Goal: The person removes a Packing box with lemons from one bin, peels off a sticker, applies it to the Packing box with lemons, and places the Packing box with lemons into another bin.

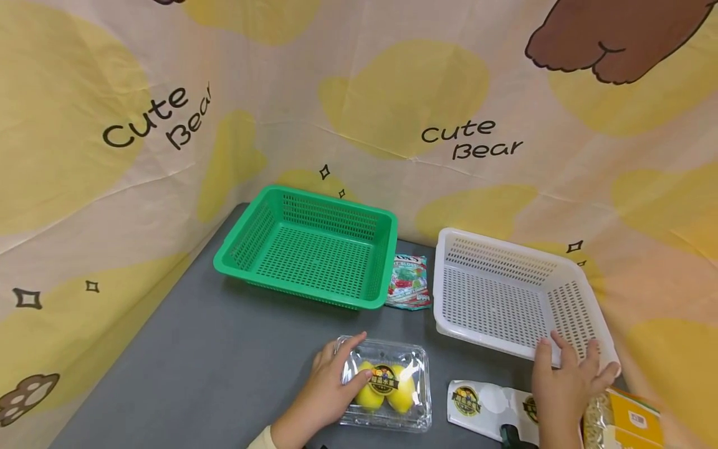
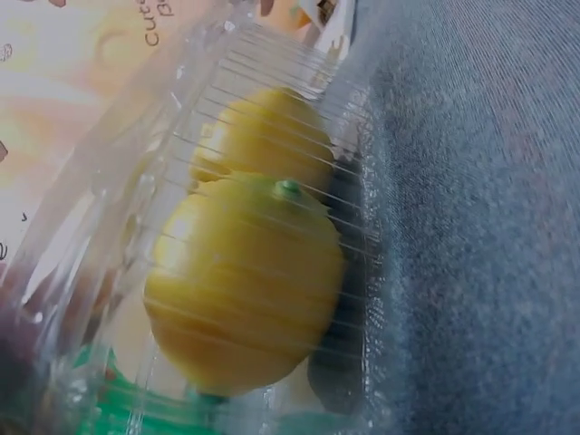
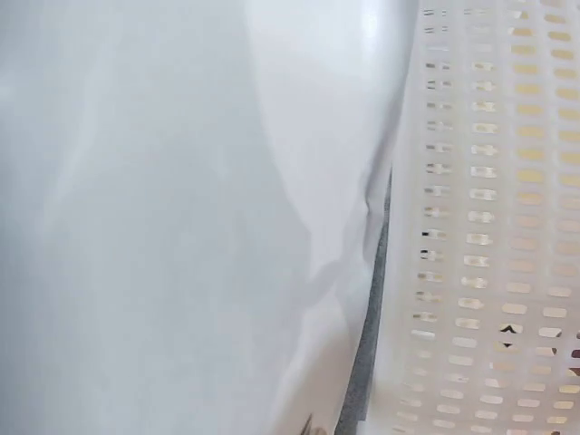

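My left hand (image 1: 328, 386) lies at the left side of a clear plastic box (image 1: 392, 421) on the grey table, index finger straight across its upper left corner and thumb over the lid. Inside the box are two yellow lemons (image 2: 245, 281), and a round black-and-gold label (image 1: 384, 379) sits on top. Above a white label sheet (image 1: 493, 399) my right hand (image 1: 566, 386) spreads its fingers, the tips overlapping the front right rim of a white basket (image 1: 493, 340) in the head view. Whether they touch it, I cannot tell. The right wrist view shows a white sheet (image 3: 181, 217) close up.
A green basket (image 1: 314, 296) stands at the back left. Between the two baskets lies a colourful packet (image 1: 409, 284). At the lower right, a yellow-and-clear packet (image 1: 634, 418) lies beside my right hand. A printed cloth (image 1: 364, 93) encloses the table's back and sides.
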Available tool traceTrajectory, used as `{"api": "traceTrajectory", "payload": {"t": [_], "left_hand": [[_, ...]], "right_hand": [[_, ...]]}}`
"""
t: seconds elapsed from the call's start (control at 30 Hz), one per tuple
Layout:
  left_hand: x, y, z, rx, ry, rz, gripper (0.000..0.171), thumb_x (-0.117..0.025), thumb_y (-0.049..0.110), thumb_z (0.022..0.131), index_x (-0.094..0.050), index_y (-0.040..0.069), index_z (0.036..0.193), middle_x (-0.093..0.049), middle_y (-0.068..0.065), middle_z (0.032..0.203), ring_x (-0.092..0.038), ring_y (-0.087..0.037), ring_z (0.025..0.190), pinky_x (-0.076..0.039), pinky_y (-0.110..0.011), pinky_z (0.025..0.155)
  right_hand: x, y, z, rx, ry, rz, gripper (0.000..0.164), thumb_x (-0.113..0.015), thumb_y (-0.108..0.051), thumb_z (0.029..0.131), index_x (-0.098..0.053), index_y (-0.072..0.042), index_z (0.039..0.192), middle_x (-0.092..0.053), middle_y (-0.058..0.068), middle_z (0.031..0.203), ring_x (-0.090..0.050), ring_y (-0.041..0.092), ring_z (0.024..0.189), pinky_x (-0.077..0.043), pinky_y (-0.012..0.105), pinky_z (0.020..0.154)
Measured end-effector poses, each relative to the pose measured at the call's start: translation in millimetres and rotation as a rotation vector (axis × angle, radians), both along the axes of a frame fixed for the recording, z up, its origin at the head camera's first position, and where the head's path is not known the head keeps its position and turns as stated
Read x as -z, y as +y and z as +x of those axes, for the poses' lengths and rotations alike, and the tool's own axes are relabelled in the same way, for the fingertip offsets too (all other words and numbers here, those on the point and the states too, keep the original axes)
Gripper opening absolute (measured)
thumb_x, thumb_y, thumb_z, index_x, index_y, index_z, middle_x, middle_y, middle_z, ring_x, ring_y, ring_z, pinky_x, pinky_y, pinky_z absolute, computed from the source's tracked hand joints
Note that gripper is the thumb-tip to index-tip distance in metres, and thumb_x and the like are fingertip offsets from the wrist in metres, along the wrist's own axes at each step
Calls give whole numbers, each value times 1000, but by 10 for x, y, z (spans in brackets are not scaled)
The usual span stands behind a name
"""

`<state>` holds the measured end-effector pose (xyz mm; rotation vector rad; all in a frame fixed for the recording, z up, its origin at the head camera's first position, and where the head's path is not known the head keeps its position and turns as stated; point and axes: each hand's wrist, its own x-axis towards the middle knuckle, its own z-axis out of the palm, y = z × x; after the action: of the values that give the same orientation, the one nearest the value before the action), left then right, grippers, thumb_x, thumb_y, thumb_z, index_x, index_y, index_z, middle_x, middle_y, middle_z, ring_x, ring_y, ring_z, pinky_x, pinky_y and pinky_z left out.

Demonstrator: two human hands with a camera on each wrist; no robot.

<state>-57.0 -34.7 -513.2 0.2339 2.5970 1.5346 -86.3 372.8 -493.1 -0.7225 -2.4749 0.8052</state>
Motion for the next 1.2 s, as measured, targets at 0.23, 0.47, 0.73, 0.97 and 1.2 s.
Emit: {"api": "traceTrajectory", "payload": {"t": [0.23, 0.47, 0.73, 0.97, 1.2], "left_hand": [[-43, 1, -12, 0, -8, 48, 58, -75, 35, 99, -56, 28, 153, -47, -22, 150, -41, -49, 137, -42, -78, 97], [-64, 17, -74, -15, 1, 61, 50, -72, 31, 101, -59, 30, 150, -50, -21, 149, -43, -51, 137, -42, -81, 95], [-111, 18, -157, 1, 57, 64, 43, -65, 25, 106, -60, 27, 149, -53, -22, 145, -49, -52, 133, -44, -79, 96], [-164, 56, -272, 27, 101, 48, 41, -64, 15, 107, -64, 27, 146, -56, -13, 137, -58, -31, 112, -52, -55, 89], [-242, 102, -353, 47, 110, 57, 38, -62, 11, 108, -68, 26, 143, -58, -6, 134, -58, -21, 105, -50, -44, 88]], "right_hand": [[99, 14, 16, 19, 95, -18, 46, -51, -31, 106, -67, 4, 129, -15, 25, 172, 23, 41, 156, 16, 66, 120], [112, 13, 30, 29, 95, -69, 48, -50, -31, 107, -66, 5, 134, -11, 19, 174, 27, 36, 155, 12, 64, 122], [66, -3, 2, 24, 59, -81, 49, -48, -31, 107, -63, 3, 139, -8, 19, 174, 28, 36, 155, 15, 65, 121], [62, -16, -20, 8, 57, -61, 48, -48, -31, 107, -63, 1, 139, -7, 21, 174, 28, 38, 155, 14, 67, 121], [76, -13, -23, 14, 79, -45, 48, -49, -31, 106, -64, 1, 138, -8, 21, 174, 27, 38, 155, 14, 65, 121]]}}
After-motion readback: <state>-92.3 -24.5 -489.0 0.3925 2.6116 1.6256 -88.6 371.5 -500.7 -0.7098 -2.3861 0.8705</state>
